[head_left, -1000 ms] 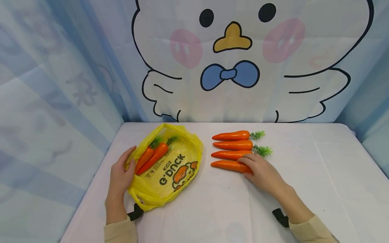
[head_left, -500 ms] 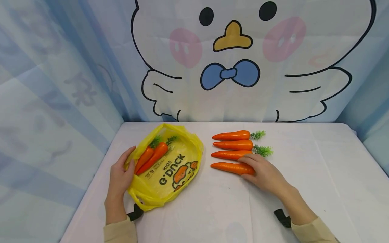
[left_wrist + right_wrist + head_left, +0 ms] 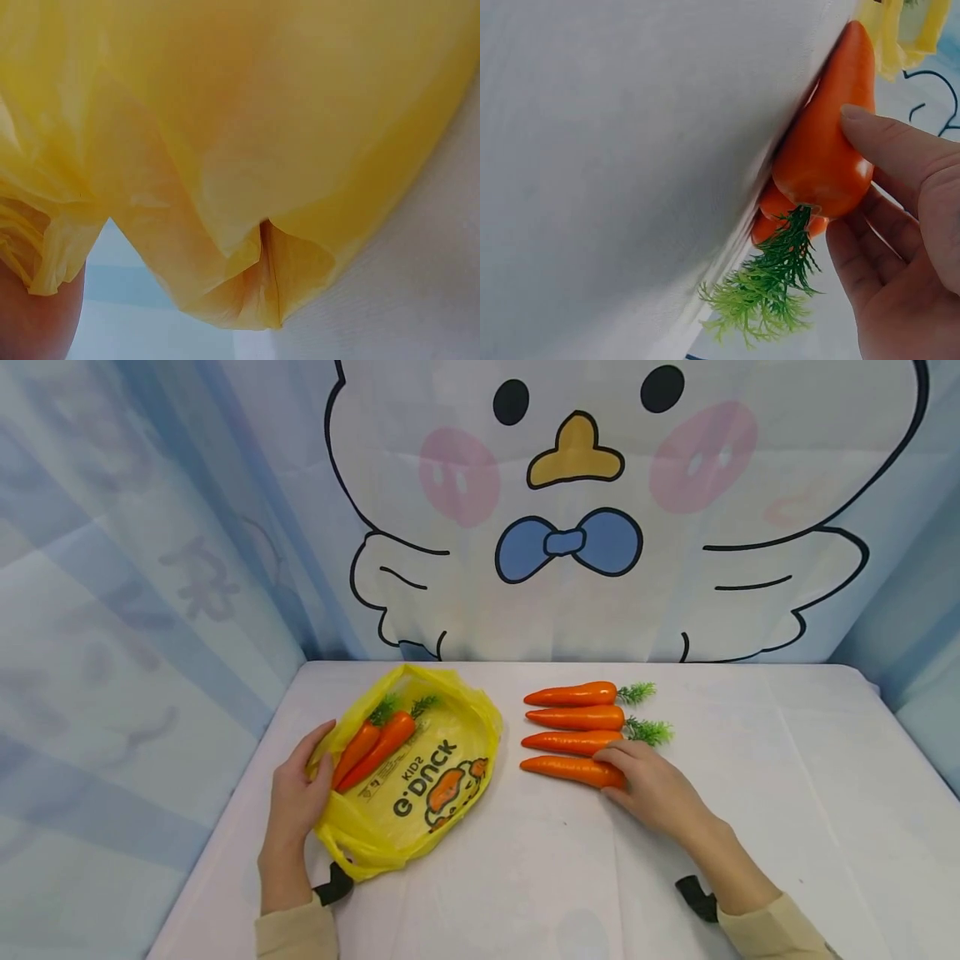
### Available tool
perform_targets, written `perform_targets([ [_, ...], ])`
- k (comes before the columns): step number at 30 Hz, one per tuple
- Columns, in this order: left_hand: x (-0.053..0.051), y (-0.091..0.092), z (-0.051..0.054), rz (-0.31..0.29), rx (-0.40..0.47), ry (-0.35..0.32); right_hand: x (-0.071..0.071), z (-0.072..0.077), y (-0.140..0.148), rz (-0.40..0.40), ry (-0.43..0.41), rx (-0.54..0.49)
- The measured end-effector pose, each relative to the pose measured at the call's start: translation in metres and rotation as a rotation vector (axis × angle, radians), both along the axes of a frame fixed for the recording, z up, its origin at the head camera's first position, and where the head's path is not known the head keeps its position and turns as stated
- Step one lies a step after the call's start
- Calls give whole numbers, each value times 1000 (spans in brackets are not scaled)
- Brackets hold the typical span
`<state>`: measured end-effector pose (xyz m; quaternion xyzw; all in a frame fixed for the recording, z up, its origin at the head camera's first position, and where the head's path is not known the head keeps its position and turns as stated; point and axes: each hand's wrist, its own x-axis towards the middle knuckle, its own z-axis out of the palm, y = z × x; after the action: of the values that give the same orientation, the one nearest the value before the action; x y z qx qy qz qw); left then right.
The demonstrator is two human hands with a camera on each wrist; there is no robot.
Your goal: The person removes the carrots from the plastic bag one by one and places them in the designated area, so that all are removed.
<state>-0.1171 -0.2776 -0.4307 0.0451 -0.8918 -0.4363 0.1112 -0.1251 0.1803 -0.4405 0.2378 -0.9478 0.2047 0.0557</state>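
Head cam: L hand (image 3: 296, 793) grips yellow plastic bag (image 3: 367, 839) nr L edge of counter (image 3: 510, 893); R hand (image 3: 656, 789) pinches nearest carrot (image 3: 558, 767), mid-counter. Slick surface might slip; fingers could knock next carrot (image 3: 562, 742).

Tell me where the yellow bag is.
In the head view, the yellow bag lies left of centre on the table, gripped by the left hand, with four carrots to its right.

"What's hidden in the head view?"
"Greenery (image 3: 769, 281) of the nearest carrot (image 3: 562, 767), behind the right hand (image 3: 658, 789) at four o'clock."
"Cut off?"
"Left sleeve (image 3: 297, 932), at seven."
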Motion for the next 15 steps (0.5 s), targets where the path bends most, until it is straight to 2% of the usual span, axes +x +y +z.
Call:
perform_targets([
  [4, 0, 0, 0, -1, 2, -2, 0, -1, -1, -7, 14, 5],
  [15, 1, 0, -1, -20, -7, 57, 1, -1, -3, -11, 36, 20],
])
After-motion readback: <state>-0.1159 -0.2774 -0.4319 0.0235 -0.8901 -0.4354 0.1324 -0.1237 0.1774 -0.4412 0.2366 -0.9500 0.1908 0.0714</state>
